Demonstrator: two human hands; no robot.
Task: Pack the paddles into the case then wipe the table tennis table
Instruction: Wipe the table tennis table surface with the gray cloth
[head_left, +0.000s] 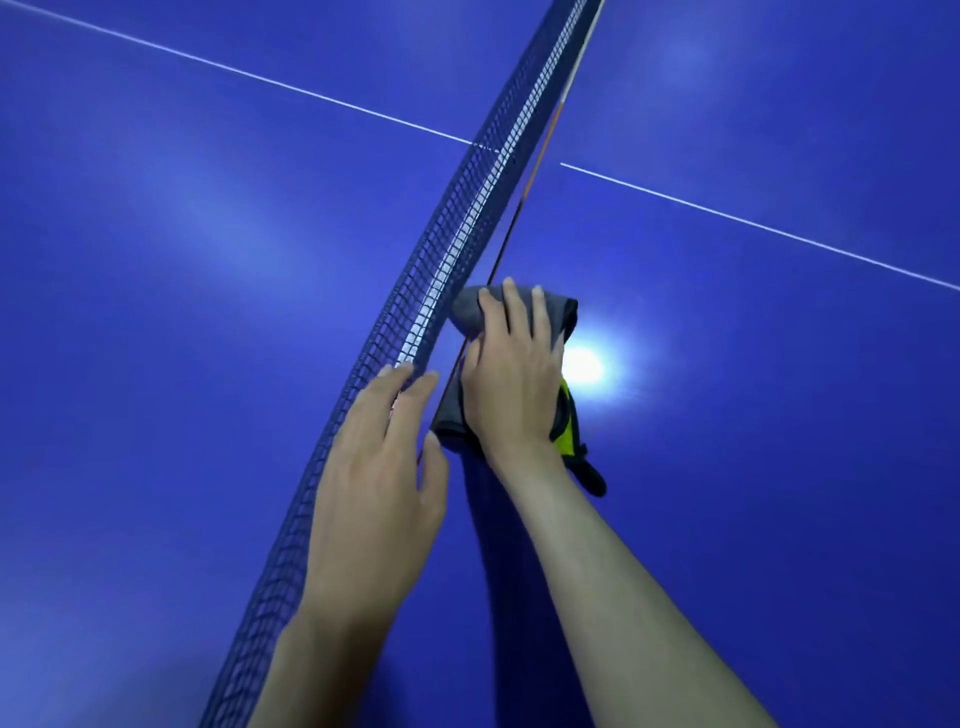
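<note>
1. Head view, whole frame: table tennis table (753, 467), a smooth, glossy blue top with thin white lines in the upper left and right, and a bright lamp glare just right of centre. Hard, flat and slick, so a cloth should slide on it easily.

2. Head view, centre to lower left: net (467, 218), dark open mesh with a white top band, running from the upper middle down to the lower left. It looks slack and yielding, best steadied at the top band.

3. Head view, centre: cloth (467, 312), grey, soft, bunched, lying on the table just right of the net. A yellow-green and black piece shows at its lower right edge; whether this belongs to the cloth is unclear. Light and limp, it is best driven under a flat palm.

4. Head view, centre: right hand (511, 379), fingers straight, pressing flat on the cloth.

5. Head view, lower centre: left hand (379, 467), fingers extended and relaxed, tips touching the net's top edge, gripping nothing.

6. Paddles and case: not in view.
</note>
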